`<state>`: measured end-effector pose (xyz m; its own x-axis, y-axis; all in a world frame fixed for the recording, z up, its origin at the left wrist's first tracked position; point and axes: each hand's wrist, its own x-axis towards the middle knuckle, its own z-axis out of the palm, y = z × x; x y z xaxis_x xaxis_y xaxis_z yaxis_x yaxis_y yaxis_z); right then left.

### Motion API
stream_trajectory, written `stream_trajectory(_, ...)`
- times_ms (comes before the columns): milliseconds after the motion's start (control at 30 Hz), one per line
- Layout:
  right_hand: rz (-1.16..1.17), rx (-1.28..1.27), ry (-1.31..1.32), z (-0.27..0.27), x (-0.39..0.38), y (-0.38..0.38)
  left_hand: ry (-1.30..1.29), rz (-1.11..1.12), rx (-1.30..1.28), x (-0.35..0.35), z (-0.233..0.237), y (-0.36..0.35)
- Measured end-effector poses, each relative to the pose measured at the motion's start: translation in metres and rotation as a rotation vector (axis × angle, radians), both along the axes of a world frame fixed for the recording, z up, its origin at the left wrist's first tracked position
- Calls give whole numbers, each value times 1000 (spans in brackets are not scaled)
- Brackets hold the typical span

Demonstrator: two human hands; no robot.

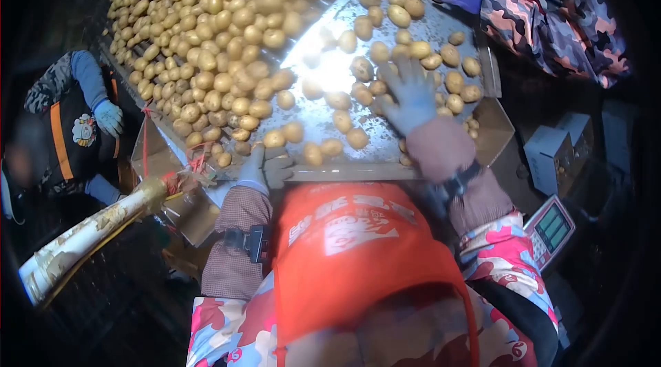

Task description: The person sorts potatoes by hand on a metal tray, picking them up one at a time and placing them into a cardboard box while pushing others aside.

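Potatoes point(357, 138): heaped far left, scattered right on the table point(351, 172); probably firm, light, prone to roll; best cupped mid-body
Left hand point(266, 169): near rim, grip unclear
Right hand point(411, 95): fingers spread among potatoes

Potatoes point(206, 57) before you, on the table point(310, 171) | carton point(556, 153) and scale point(549, 233) to your right | pipe point(89, 239) to your left, beyond your sleeve point(235, 257)

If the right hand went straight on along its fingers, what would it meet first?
The right hand would likely meet the potatoes just past its fingertips; blur leaves the exact one unclear.
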<state>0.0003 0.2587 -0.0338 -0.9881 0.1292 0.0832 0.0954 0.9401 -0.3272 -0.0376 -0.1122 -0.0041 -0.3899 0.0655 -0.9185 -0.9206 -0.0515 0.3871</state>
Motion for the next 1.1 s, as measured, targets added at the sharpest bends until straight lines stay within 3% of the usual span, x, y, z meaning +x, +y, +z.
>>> stream_trajectory(33,22,-103,-24,8,27,-8,-4,-3,17,1,-4,-4)
stream_trajectory(133,40,60,6,29,93,-13,17,-48,25,1,-5,-8)
stream_trajectory(233,-32,166,-58,4,149,5,29,-53,24,1,-4,-8)
stream_trajectory(333,-151,30,-142,33,174,21,37,-51,24,2,-5,-6)
stream_trajectory(367,-190,8,-64,28,178,32,38,-48,33,4,-4,-7)
stream_trajectory(433,-273,-33,99,7,168,67,46,-45,55,3,-5,-6)
stream_trajectory(500,-461,-347,149,-10,136,104,24,6,75,3,-5,-1)
stream_trajectory(567,-433,-316,61,-10,87,124,28,3,79,1,-6,-3)
stream_trajectory(600,-381,-61,21,-22,64,126,35,-33,73,1,-7,-7)
stream_trajectory(633,-325,194,-21,-23,44,117,38,-70,68,2,-8,-11)
stream_trajectory(700,-333,282,-290,-6,5,90,42,-79,83,2,-12,-14)
stream_trajectory(767,-264,84,-179,3,-20,61,22,-69,83,2,-9,-11)
stream_trajectory(833,-292,49,-208,13,-45,27,28,-88,46,3,-9,-14)
stream_trajectory(900,-256,-21,-219,22,-39,-18,42,-78,20,0,-9,-10)
stream_trajectory(967,-138,94,-56,-17,-22,-36,47,-36,-1,3,-13,-7)
stream_trajectory(1100,100,56,-48,6,43,-75,61,4,35,2,-12,-4)
